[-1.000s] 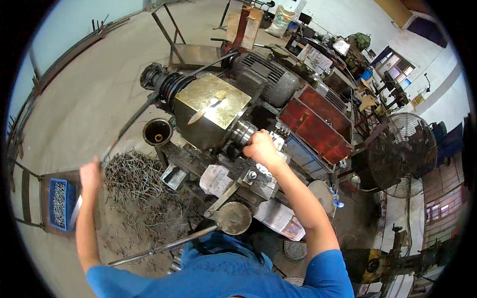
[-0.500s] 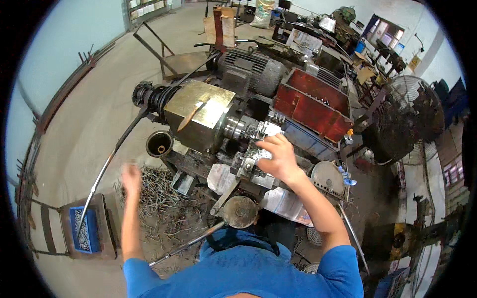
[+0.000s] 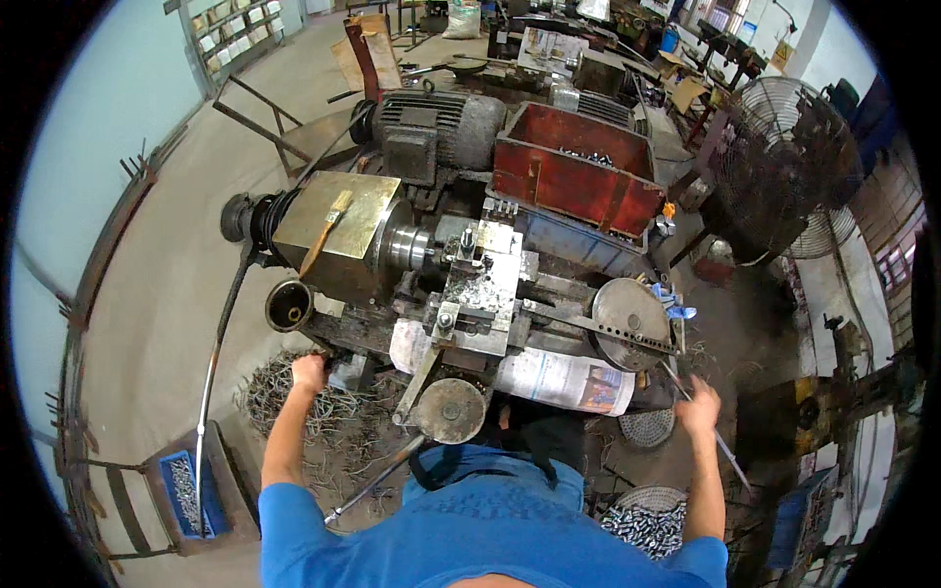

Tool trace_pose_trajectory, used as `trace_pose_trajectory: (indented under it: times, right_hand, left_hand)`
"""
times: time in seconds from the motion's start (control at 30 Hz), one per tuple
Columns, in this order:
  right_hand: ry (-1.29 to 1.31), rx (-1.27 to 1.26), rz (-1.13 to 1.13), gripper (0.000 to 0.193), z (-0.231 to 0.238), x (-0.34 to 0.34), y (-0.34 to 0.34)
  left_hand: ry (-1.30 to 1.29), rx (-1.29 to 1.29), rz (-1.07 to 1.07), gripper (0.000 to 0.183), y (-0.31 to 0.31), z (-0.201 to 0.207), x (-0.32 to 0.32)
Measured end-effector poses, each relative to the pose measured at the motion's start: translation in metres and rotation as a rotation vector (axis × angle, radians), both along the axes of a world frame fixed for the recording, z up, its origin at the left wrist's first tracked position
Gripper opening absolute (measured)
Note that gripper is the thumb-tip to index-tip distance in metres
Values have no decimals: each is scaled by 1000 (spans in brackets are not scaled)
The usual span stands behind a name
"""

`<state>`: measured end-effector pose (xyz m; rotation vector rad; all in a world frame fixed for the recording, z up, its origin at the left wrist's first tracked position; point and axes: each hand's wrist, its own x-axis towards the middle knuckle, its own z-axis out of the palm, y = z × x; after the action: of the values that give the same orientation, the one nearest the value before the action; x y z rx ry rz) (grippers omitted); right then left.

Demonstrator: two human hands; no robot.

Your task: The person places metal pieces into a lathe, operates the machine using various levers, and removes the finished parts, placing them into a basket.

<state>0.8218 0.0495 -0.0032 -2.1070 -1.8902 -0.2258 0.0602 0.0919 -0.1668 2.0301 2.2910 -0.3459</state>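
My left hand [image 3: 309, 373] is low on the left, fingers curled in, beside a small grey metal tray [image 3: 348, 375] and above a heap of metal shavings [image 3: 265, 397]. What it holds, if anything, is hidden. On the right, my right hand [image 3: 698, 406] is closed around a long metal lever [image 3: 727, 453] that slants down from a round plate [image 3: 627, 318]. Between the hands stands a small lathe, with a shiny chuck [image 3: 407, 247] facing a tool slide [image 3: 482, 284] strewn with chips. A wooden-handled brush [image 3: 323, 235] lies on the brass-coloured headstock cover [image 3: 348, 201].
Behind the lathe are a motor [image 3: 441, 122] and a red metal bin [image 3: 578, 176] with small parts. A large fan [image 3: 784, 157] stands at the right. Blue crate [image 3: 191, 495] of parts sits lower left; a basket of metal pieces [image 3: 642, 524] is lower right.
My right hand has left the tool slide and moved right and down to the lever. My left hand has come lower and rightward to the tray. The view has shifted.
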Motion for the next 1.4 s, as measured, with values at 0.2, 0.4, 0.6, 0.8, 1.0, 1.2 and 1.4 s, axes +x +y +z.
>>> trace_pose_trajectory:
  times: [0.2,0.4,0.6,0.8,1.0,1.2,1.4]
  right_hand:
    - [-149,-171,-454,29,-86,96,-92]
    - [-22,-257,-519,26,-69,-29,-154]
    - [507,-255,-507,30,-46,-119,-162]
    - [460,-222,-443,34,-45,-128,-164]
    - [230,-318,-504,35,-60,-65,-161]
    - [-200,-314,-572,44,-60,91,-69]
    - [-136,75,-238,56,-16,30,-24]
  left_hand:
    - [-264,63,342,34,-49,0,-25]
    - [-417,-15,468,26,-108,-30,-58]
    - [-482,-70,542,28,-113,-41,-53]
    - [-452,21,440,27,-87,-15,-33]
    - [-542,6,452,25,-68,9,-29]
    - [-345,66,240,38,-18,23,-7]
    - [-66,-53,154,48,4,-4,30]
